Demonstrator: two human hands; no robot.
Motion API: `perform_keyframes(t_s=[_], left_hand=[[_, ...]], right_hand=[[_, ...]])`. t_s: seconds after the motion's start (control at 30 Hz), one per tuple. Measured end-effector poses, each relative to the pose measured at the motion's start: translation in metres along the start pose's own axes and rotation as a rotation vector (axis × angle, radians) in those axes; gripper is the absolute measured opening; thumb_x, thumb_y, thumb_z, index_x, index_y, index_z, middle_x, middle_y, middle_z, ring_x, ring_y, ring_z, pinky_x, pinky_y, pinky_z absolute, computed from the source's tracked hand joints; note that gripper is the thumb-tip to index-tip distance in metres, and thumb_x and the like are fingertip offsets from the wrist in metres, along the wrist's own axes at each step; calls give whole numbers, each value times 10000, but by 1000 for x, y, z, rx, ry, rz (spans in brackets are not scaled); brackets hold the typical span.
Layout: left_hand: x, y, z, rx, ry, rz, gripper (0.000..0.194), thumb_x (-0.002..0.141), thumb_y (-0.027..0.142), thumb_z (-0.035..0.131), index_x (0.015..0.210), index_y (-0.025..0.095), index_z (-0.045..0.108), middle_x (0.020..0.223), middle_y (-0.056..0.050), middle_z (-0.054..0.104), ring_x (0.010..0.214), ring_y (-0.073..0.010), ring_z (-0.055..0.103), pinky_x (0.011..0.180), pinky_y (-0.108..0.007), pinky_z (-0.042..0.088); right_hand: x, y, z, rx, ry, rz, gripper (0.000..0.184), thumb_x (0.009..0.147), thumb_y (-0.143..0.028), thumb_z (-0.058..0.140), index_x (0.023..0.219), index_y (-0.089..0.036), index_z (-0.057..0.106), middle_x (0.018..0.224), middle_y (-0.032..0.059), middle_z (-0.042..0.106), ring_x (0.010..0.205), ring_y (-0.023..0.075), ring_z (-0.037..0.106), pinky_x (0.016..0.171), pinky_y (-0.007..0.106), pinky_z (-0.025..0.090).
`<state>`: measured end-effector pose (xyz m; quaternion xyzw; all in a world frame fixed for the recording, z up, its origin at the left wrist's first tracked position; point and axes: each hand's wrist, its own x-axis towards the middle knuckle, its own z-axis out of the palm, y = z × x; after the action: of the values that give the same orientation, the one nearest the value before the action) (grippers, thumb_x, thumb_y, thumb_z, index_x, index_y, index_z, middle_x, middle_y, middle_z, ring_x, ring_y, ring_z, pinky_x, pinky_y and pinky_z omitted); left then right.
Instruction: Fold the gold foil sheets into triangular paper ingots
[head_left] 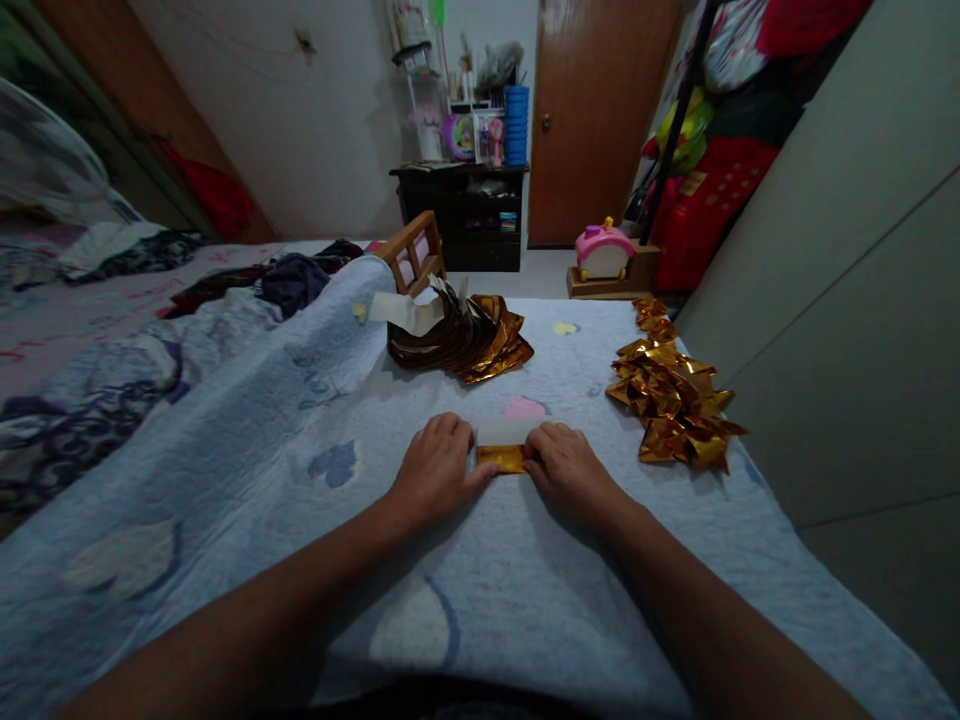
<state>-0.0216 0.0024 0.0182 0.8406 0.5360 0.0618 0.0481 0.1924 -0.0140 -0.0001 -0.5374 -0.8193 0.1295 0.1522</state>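
With your left hand (439,462) and right hand (564,462) pinching the half-folded gold paper (504,447) on the soft quilt (300,420), uneven pressure may skew the crease.

From my remote seat the room looked dim, with a cool bluish cast over everything. The brightest area was the far wall (330,120) beside the door (600,110), so the light seemed to come from above and ahead. The gold foil pile (671,395) caught sharp glints, and the folded sheet (506,445) between the hands showed a weaker shine. My forearms at the bottom edge sank into deep shadow. The wide lens bent the wardrobe panel (847,300) and stretched the blanket (225,450) toward the corners. Far shelf clutter was soft and noisy.
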Motion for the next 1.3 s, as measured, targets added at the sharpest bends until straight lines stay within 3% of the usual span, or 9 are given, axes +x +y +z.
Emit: perform_keyframes(t_s=[0.17,0.3,0.53,0.63,0.73,0.9,1.0,1.13,1.3], left_hand=[[9,3,11,-252,29,-95,286,779,398,718,929,187,598,1052,-77,571,1041,-287,513,898,-415,446],[9,6,13,-527,43,-68,140,738,251,691,824,187,601,915,-43,593,939,-250,535,830,-362,435],[11,13,8,-1143,1,-35,71,748,195,679,748,178,610,698,5,583,675,-150,536,618,-249,391],[15,15,-1,-1278,-14,-91,123,750,249,713,708,180,620,652,10,569,623,-137,513,607,-251,386],[20,18,-3,-1490,-32,-216,197,746,305,745,878,171,688,846,-46,684,765,-179,612,696,-279,454],[26,23,9,-1658,-19,-342,356,741,412,782,952,148,671,865,-53,696,758,-172,652,675,-266,486],[29,25,16,-1653,107,-365,434,676,373,839,985,165,618,801,-12,684,660,-135,633,589,-221,461],[31,24,17,-1640,173,-392,610,636,345,865,1125,197,533,772,10,689,637,-143,649,577,-219,471],[33,21,18,-1640,224,-387,631,643,340,843,1156,198,503,799,17,677,648,-138,645,586,-225,487]], right_hand=[[-2,12,3,209,100,-48,133,814,-88,548,854,-206,501,892,33,585,818,188,511,724,301,367],[-3,12,3,210,197,-16,210,781,-124,579,968,-196,514,981,71,572,919,229,515,807,345,427],[-6,17,-11,249,363,70,732,726,-193,663,1411,-183,408,1366,181,495,1243,338,464,1033,516,393],[-6,20,-19,519,254,88,456,764,-198,600,1220,-203,569,1132,104,645,1041,262,602,932,426,475],[-6,19,-19,786,140,178,248,797,-245,585,1041,-211,619,847,20,645,742,186,610,689,326,510],[-4,15,-8,1023,121,217,578,767,-279,682,1305,-243,474,942,21,634,774,183,632,648,306,543],[-5,20,-11,957,121,202,724,778,-298,685,1418,-234,356,977,40,635,814,200,640,682,326,548],[-10,24,-26,601,387,63,671,800,-231,557,1443,-235,366,1272,131,554,1131,270,570,921,448,507],[-17,10,-29,208,268,-179,876,652,-105,511,1505,-228,356,1533,140,374,1460,336,279,1166,582,256]])
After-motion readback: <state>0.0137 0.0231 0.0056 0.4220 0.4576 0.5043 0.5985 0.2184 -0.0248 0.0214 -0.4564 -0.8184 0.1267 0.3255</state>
